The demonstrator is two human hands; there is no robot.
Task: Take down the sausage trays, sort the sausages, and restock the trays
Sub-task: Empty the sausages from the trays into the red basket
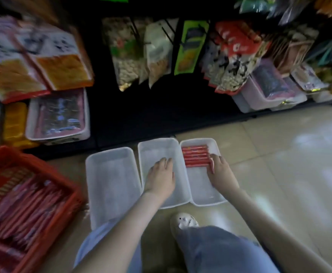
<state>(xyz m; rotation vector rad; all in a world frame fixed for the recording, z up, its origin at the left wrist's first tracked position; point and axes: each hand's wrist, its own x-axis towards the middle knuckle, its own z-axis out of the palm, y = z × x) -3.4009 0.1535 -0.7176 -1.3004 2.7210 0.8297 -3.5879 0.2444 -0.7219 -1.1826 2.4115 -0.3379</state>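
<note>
Jeans + both forearms fill near edge; pale shoe just beyond, on tiled floor

3 white trays side by side on floor, in front of dark shelf:
- left tray: bare
- middle tray: bare
- right tray: one row of red sausages packed at far end, near half unfilled

L hand: palm down inside middle tray, fingers fairly straight & close together, resting on tray bottom, nothing in it

R hand: over right tray at right-hand ends of the row, fingers bent down onto them. One stick sits angled under the fingertips; pinched or just nudged into line, can't tell (blur)

Bulk stock: red crate near left, full of loose sausages, well apart from right tray. Snack packets hang on shelf, far

Handling (est.): sticks look light, slim, film-wrapped, so prob slick, apt to roll, may bend if held by one end. Best taken mid-length, several at once as a flat bundle, laid parallel to existing row. Trays look thin plastic, light, likely to flex when loaded, so lift by both long rims w/ 2 hands

Step (est.): restock of right tray under way; other 2 not begun
</note>
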